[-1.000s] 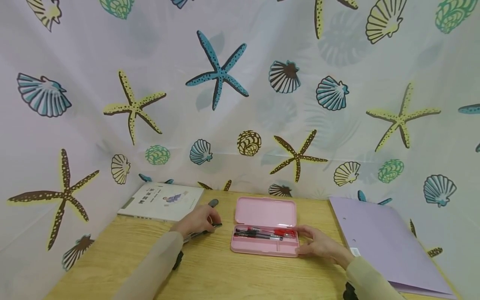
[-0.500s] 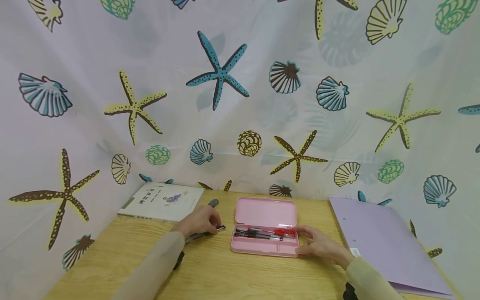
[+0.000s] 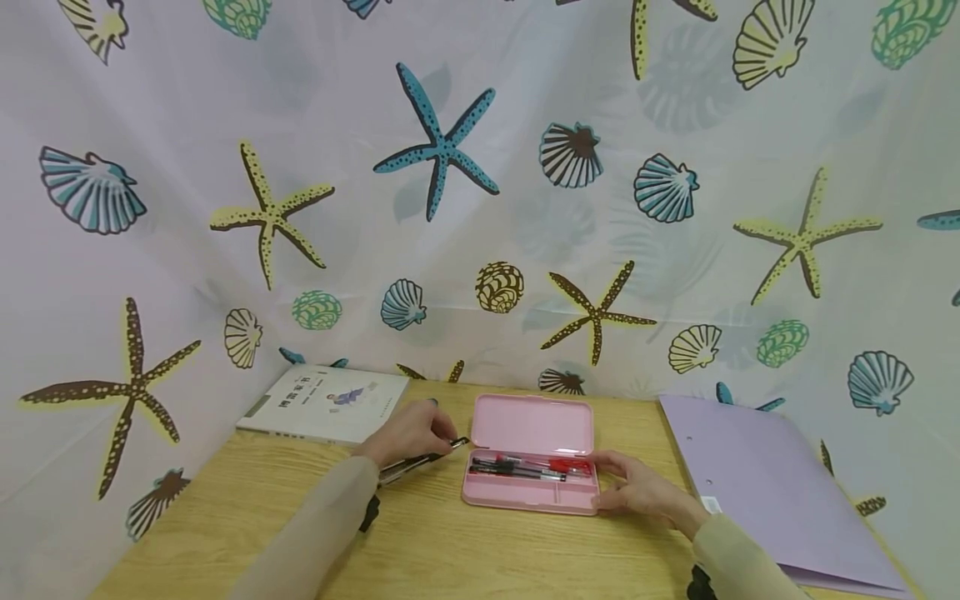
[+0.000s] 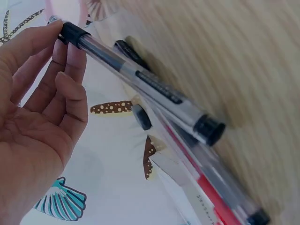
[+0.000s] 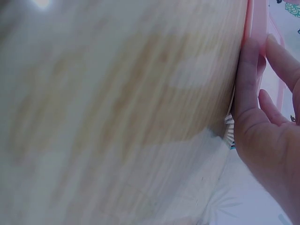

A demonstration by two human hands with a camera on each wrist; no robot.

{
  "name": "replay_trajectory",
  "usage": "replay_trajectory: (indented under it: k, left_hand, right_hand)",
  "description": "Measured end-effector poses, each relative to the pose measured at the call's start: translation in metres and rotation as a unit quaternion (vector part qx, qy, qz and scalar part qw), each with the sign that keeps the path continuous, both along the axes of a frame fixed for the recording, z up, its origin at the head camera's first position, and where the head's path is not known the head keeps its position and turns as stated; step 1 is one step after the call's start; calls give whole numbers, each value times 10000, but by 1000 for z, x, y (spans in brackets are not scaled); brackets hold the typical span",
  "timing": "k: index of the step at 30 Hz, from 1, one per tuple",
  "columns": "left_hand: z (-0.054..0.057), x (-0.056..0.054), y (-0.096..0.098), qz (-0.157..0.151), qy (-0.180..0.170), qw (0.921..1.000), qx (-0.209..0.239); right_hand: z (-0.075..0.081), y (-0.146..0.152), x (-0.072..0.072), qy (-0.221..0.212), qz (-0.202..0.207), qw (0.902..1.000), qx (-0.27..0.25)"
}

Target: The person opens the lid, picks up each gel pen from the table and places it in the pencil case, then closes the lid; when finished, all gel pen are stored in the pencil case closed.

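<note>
My left hand (image 3: 408, 435) pinches a black gel pen (image 4: 159, 91) near one end, just left of the case. The pen has a clear barrel and dark ends. Behind it in the left wrist view lie another clear-barrelled pen (image 4: 229, 180) and a red one (image 4: 216, 201); the hand partly hides these in the head view. The pink pencil case (image 3: 532, 423) lies open on the table, with black pens (image 3: 513, 471) and a red pen (image 3: 570, 465) in its rear compartment. My right hand (image 3: 637, 487) grips the case's right end between thumb and fingers.
A white book (image 3: 330, 400) lies at the back left, a purple folder (image 3: 772, 483) at the right. A small dark grey rounded object (image 4: 142, 117) shows beyond the left hand. A shell-patterned curtain (image 3: 480, 208) hangs behind the wooden table (image 3: 450, 550).
My left hand has lifted the black gel pen and carried it right, toward the case; the pen's tip now reaches near the hinge. My right hand has stayed on the case.
</note>
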State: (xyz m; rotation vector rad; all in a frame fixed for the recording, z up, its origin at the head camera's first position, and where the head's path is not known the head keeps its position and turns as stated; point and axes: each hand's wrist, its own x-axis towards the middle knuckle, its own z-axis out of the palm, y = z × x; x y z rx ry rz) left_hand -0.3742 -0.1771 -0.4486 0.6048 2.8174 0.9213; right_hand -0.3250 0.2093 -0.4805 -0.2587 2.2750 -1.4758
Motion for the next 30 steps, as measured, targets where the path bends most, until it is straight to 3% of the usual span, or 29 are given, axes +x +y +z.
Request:
replay_trajectory:
  k: [20, 26, 30]
  left_hand:
    - [17, 5, 49, -476, -47, 9944, 941]
    - [10, 3, 71, -508, -354, 9931, 997]
    - [0, 2, 84, -755, -92, 9928, 929]
  right_hand:
    - [-3, 0, 0, 18, 30, 10000, -2]
    - [-2, -1, 0, 43, 75, 10000, -43]
    - [-3, -1, 1, 97, 30, 9999, 57]
